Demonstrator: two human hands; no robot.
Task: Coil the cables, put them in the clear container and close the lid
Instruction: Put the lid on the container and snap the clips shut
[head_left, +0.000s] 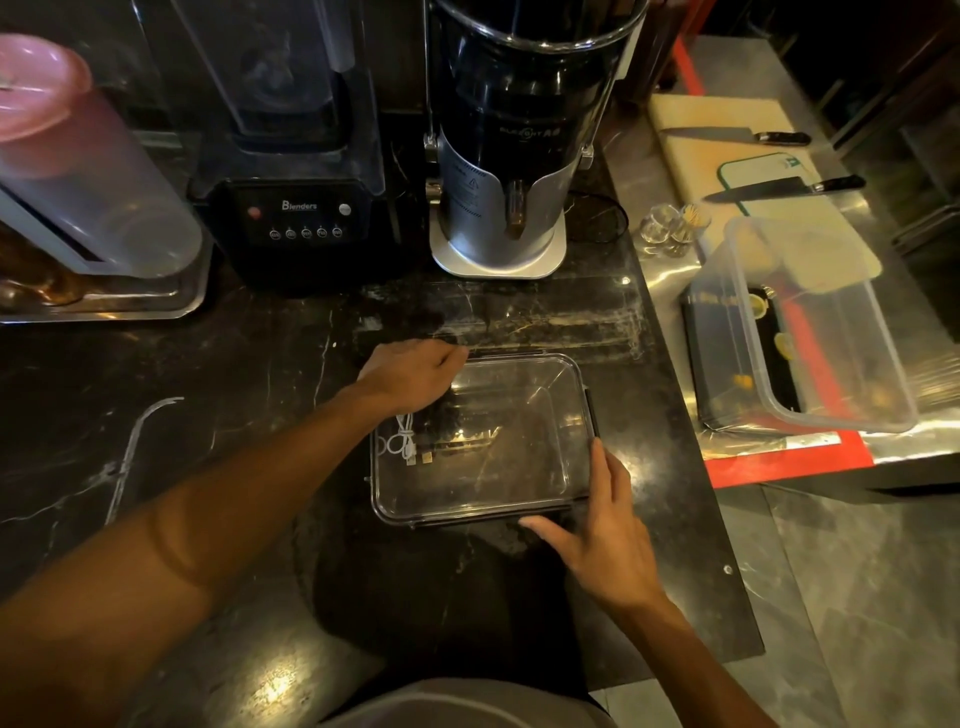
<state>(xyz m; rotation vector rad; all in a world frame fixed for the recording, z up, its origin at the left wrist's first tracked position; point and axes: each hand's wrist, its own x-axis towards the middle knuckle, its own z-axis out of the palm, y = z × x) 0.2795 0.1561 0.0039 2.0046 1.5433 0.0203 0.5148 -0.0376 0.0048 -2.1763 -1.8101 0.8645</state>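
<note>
The container (478, 441) lies on a dark marbled worktop (218, 395), in front of a blender (301, 156) and a steel machine (514, 140), its clear lid apparently on and a coiled white cable (402, 439) inside at its left. The left hand (410, 374) rests curled on its far left corner, fingers hidden; the right hand (605, 525) touches its near right corner with straight fingers. Right of it, a steel bench (649, 171) carries knives (784, 187) and a tub (810, 327); the room beyond is too dark to make out.

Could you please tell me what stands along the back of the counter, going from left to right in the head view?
Pink-lidded jug → black blender → steel-based grinder → small glasses → cutting board with two knives.
</note>
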